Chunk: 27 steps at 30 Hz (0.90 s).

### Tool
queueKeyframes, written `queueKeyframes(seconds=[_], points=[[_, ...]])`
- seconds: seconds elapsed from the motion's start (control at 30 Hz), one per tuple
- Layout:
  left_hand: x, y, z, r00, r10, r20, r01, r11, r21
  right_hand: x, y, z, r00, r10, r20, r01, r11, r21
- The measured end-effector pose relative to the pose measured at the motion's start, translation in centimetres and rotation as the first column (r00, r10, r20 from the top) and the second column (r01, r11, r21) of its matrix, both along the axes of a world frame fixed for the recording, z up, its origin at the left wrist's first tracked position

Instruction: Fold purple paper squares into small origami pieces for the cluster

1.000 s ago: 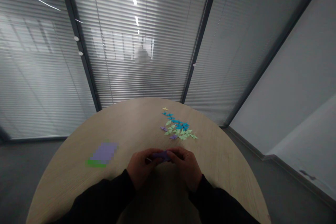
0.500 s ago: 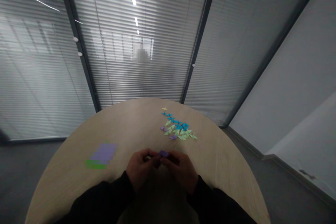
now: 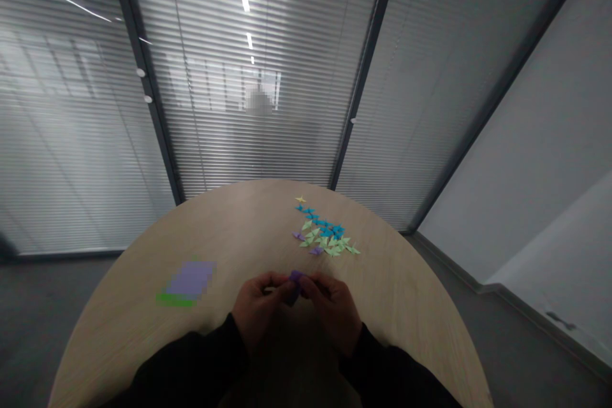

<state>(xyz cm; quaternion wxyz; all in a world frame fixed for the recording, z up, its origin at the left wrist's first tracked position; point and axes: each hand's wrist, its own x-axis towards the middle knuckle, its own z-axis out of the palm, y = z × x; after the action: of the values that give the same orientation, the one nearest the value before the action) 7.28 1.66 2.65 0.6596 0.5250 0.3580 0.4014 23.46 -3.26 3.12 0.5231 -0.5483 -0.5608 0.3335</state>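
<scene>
Purple paper [image 3: 295, 276] sits between my left hand [image 3: 257, 309] and my right hand [image 3: 335, 309], each closed to a pinch on one side of it, well in from the left and right edges of the round surface [image 3: 239, 223]. It looks light, thin and easily creased, so I judge it best held gently by its edges.
</scene>
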Motion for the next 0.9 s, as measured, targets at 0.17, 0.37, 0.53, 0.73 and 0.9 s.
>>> queueKeyframes(seconds=[0.17,0.37,0.53,0.73,0.9], points=[[0.3,-0.3,0.0,0.992,0.029,0.122,-0.021,0.998,-0.067,-0.1,-0.1,0.2,0.998,0.022,0.065,-0.023,1.0,0.009],[0.2,-0.2,0.5,0.984,-0.106,0.142,0.123,0.985,-0.12,-0.4,-0.4,0.4,0.992,0.048,0.114,-0.047,0.999,-0.012],[0.4,-0.5,0.4,0.976,-0.138,0.171,0.167,0.972,-0.164,-0.7,-0.3,0.4,0.987,0.125,0.101,-0.124,0.992,-0.018],[0.3,0.2,0.2,0.969,0.058,0.242,0.002,0.971,-0.239,-1.4,-0.5,0.0,0.981,0.108,0.16,-0.095,0.991,-0.089],[-0.6,1.2,1.6,0.919,0.251,0.304,-0.177,0.952,-0.25,-1.7,-0.5,-0.4,0.963,0.102,0.249,-0.083,0.993,-0.086]])
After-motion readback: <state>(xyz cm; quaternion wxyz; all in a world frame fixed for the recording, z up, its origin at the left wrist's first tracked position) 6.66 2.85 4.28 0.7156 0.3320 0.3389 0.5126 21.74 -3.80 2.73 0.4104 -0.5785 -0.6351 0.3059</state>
